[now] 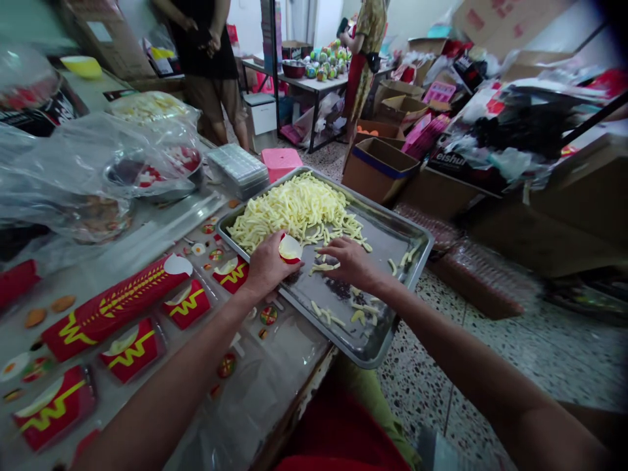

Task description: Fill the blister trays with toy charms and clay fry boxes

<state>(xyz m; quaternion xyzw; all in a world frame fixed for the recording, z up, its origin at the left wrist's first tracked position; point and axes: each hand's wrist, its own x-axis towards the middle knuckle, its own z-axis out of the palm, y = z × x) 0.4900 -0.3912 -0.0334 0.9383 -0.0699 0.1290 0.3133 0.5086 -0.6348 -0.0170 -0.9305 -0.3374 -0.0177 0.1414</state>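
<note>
My left hand (267, 265) is closed around a small red-and-white fry carton (290, 248), its open top tilted toward the tray. Beneath my hands, a metal tray (412, 235) juts past the table edge. On its far left lies a heap of pale yellow toy-like fries (294, 203); loose ones are scattered over the bare metal. My right hand (349, 261) hovers low over the tray with fingers apart, near a few loose fries (324, 267). Whether its fingertips touch them is hard to tell.
Flat red cartons (130, 350) and a long stack of nested cartons (118, 304) lie on the table (275, 399). Plastic bags (73, 157) and clear boxes (238, 167) sit behind. Cardboard boxes (380, 167) crowd the floor at right. Two people (206, 65) stand beyond.
</note>
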